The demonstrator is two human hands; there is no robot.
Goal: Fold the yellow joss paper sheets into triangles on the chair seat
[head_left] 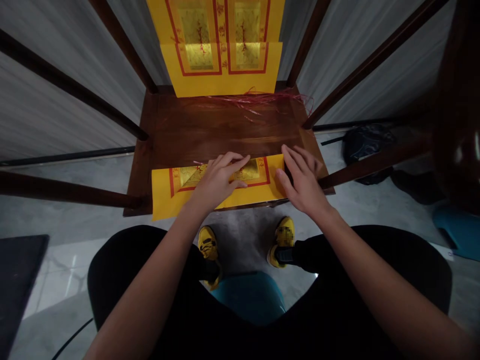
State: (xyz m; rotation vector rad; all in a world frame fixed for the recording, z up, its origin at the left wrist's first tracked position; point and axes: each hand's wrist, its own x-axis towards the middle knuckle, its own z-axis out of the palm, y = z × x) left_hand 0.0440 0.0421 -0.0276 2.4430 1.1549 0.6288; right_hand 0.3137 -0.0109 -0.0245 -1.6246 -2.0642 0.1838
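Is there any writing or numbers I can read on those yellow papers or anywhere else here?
None can be read.
Yellow paper under the hands: red and gold print, too blurred to tell if it is writing.
Yellow paper stack at the back: red marks in gold panels, too small to read.
Yellow shoes: nothing legible.

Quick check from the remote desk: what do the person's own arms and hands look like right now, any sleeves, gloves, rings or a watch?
Both forearms are bare up to the bottom of the frame, with no sleeves in view. The left hand and the right hand wear no gloves. No ring, watch or wristband shows on either one. The fingernails look short and unpainted, though the light is dim. No markings show on the arms.
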